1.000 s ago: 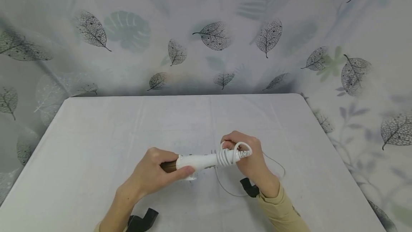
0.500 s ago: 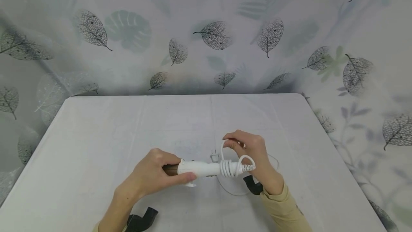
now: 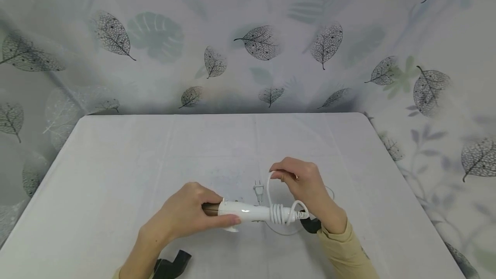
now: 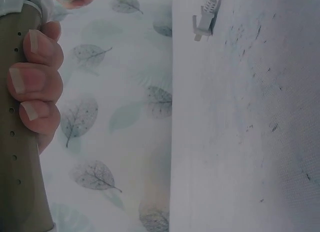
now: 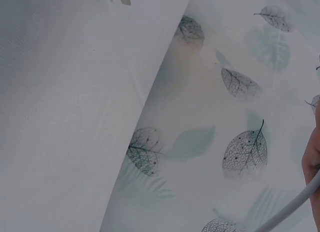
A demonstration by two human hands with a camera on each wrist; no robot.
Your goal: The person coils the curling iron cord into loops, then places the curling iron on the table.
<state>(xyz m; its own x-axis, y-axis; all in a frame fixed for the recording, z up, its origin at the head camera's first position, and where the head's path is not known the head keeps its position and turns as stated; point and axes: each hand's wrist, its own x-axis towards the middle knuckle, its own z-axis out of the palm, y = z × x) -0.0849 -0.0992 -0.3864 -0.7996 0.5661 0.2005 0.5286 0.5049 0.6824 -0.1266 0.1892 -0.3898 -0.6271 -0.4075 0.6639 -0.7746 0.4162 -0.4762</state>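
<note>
A: Where is the hair iron (image 3: 248, 211)?

B: Over the tabletop (image 3: 116, 162), roughly midway between its left and right edges and well short of the far edge. It points crosswise, brown end to the left.

A: And the left hand (image 3: 186, 212)?

B: Clamped on it — fingers curled round the brown part, which has a row of small holes, the thumb reaching onto the white handle.

A: The right hand (image 3: 306, 182)?

B: Thumb and fingers together, pinching the cord (image 3: 269, 189) where it rises from its coils round the handle.

A: What about the plug (image 3: 258, 189)?

B: On the tabletop, just beyond the iron — prongs toward the far edge. Some cord bows out on the iron's near side.
</note>
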